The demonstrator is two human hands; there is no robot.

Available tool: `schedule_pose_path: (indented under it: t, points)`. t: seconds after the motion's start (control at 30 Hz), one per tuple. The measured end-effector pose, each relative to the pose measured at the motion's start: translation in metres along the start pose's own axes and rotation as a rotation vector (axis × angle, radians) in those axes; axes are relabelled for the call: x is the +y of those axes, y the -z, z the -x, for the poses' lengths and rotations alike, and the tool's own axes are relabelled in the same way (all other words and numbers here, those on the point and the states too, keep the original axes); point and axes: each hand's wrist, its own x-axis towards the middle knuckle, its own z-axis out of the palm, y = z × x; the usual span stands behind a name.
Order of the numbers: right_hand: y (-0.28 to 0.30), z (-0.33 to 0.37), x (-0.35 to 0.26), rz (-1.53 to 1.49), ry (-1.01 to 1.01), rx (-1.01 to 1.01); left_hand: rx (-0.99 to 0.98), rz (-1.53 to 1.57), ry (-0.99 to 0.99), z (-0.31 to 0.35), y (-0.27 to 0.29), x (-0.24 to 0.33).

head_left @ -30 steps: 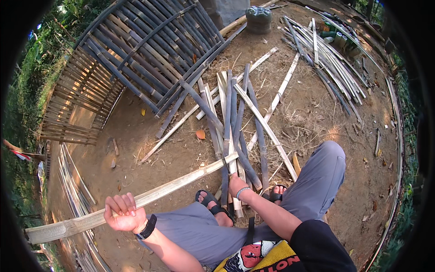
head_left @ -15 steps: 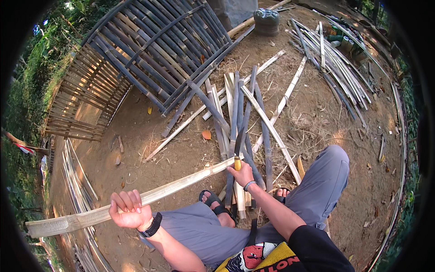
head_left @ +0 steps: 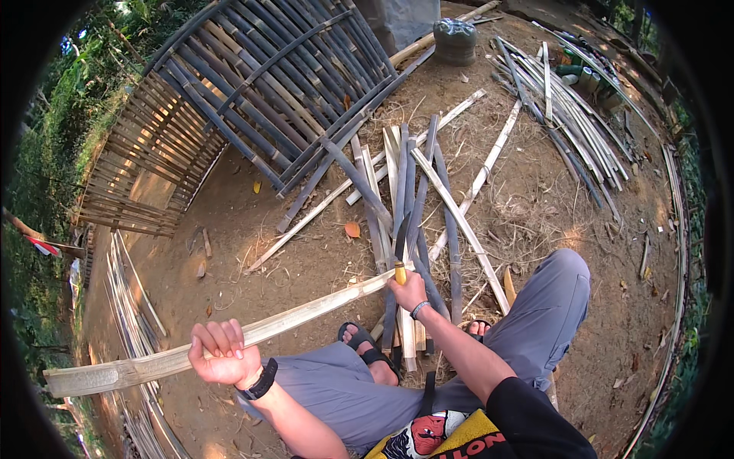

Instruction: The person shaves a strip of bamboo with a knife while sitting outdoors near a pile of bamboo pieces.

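A long, pale split bamboo strip [head_left: 313, 311] slants across my front, from the lower left up to my right hand. Toward its left end my left hand [head_left: 227, 358] is closed around it, fingers curled over the top. My right hand [head_left: 410, 291] grips the yellow handle of a knife [head_left: 400, 272], whose dark blade points away from me. The strip's far end meets the knife beside my right fingers; whether the blade cuts into it I cannot tell. Below and beyond lie dark and pale bamboo slats [head_left: 404, 180], crossing each other on the ground.
A bamboo slat panel [head_left: 267, 84] stands at the upper left, with a lighter lattice [head_left: 149, 161] beside it. Strips lie piled at the upper right [head_left: 577, 122] and the left [head_left: 126, 306]. A dark, plastic-topped container [head_left: 455, 42] stands at the back. My sandalled feet [head_left: 371, 356] flank the slats.
The whole view has shifted slightly. My left hand sits a touch farther right; both hands keep their grip on the bamboo strip and the knife.
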Motion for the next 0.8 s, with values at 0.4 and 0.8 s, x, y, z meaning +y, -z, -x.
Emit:
schedule_pose_path:
  t: [0.4, 0.8]
  points:
    - [0.014, -0.027, 0.007, 0.238, -0.035, 0.236, 0.010, 0.009, -0.001, -0.001, 0.001, -0.002]
    - [0.031, -0.025, -0.031, -0.020, -0.142, -0.312, 0.025, 0.018, -0.010, 0.001, -0.005, -0.002]
